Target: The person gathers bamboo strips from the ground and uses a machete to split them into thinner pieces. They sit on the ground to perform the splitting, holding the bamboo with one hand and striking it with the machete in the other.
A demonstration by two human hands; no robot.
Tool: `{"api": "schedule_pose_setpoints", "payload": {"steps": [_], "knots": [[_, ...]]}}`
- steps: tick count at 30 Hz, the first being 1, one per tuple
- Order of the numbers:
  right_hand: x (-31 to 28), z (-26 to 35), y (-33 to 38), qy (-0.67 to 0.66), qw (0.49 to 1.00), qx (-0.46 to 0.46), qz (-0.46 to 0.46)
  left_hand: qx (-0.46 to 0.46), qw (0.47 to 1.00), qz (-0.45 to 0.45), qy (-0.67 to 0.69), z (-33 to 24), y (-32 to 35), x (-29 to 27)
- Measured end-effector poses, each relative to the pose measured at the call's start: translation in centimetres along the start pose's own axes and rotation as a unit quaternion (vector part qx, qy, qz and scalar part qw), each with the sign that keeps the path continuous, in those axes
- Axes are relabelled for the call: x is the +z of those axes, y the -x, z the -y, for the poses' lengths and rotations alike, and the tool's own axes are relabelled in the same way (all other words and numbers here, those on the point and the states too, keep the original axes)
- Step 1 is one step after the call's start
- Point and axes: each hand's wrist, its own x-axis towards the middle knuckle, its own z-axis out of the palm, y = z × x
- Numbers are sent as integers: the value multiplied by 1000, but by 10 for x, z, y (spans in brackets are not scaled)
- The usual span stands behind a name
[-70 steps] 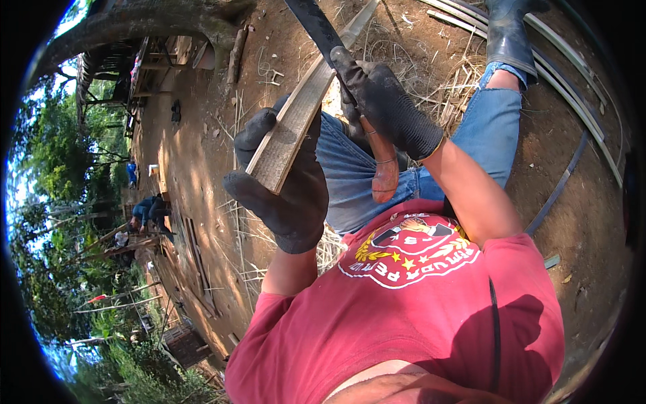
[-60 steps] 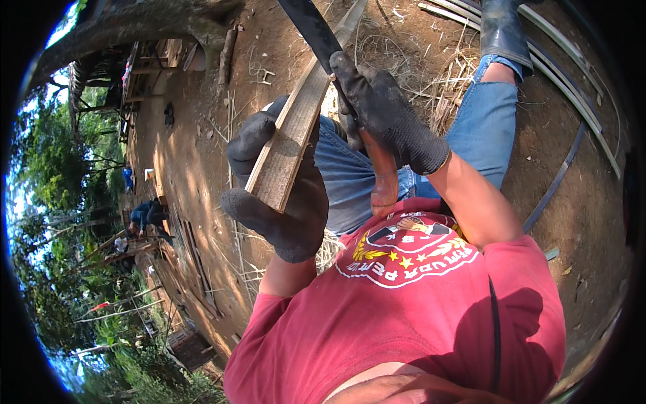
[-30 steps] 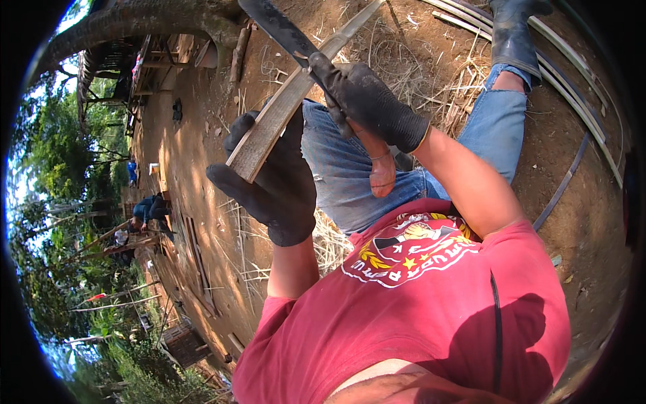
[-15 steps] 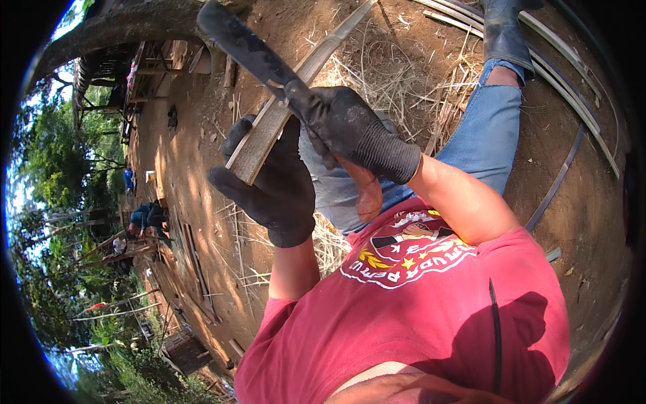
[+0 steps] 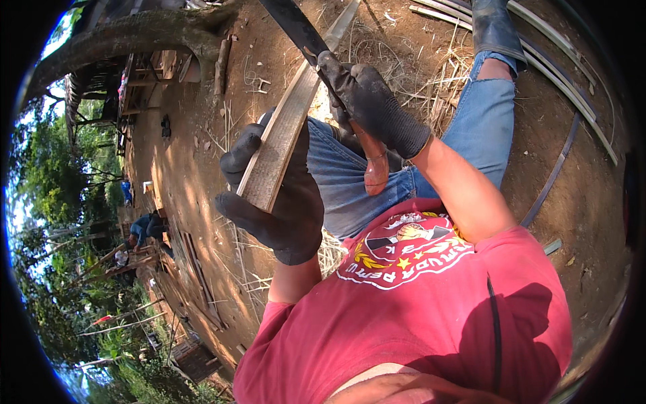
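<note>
My left hand, in a black glove, is closed around the near end of a long, flat bamboo strip. The strip slants away up and to the right, tapering towards its far end. My right hand, gloved too, grips a machete just where the blade begins. Its brown wooden handle sticks out below that hand towards my body. The dark blade lies across the strip, well up from my left hand, and its tip runs out of the picture.
Pale shavings litter the dirt around my jeans-clad legs. Several long strips lie beyond my boot at right. A thick tree trunk crosses the upper left. Another person bends near wooden pieces far left.
My right hand and the machete have moved up and away along the strip. My left hand, still holding the strip, has shifted slightly right and down.
</note>
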Motion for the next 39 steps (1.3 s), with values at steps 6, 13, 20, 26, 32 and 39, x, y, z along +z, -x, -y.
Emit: {"api": "schedule_pose_setpoints", "payload": {"steps": [6, 13, 20, 26, 32, 39], "knots": [[-47, -15, -73, -11, 996, 21, -82, -16, 1000, 14, 11, 2, -8, 4], [-43, -25, -72, -47, 996, 39, -71, -27, 999, 22, 8, -3, -9, -1], [5, -14, -11, 13, 995, 18, 96, -7, 1000, -16, -2, -16, -18, -2], [-26, -16, -45, 21, 997, 65, -45, -6, 998, -5, -56, -12, -18, 0], [21, 13, 8, 64, 994, 41, 75, 5, 999, -26, -28, -16, -16, -10], [-5, -5, -23, 36, 996, 77, -41, -2, 1000, 18, -12, -10, -15, -6]]}}
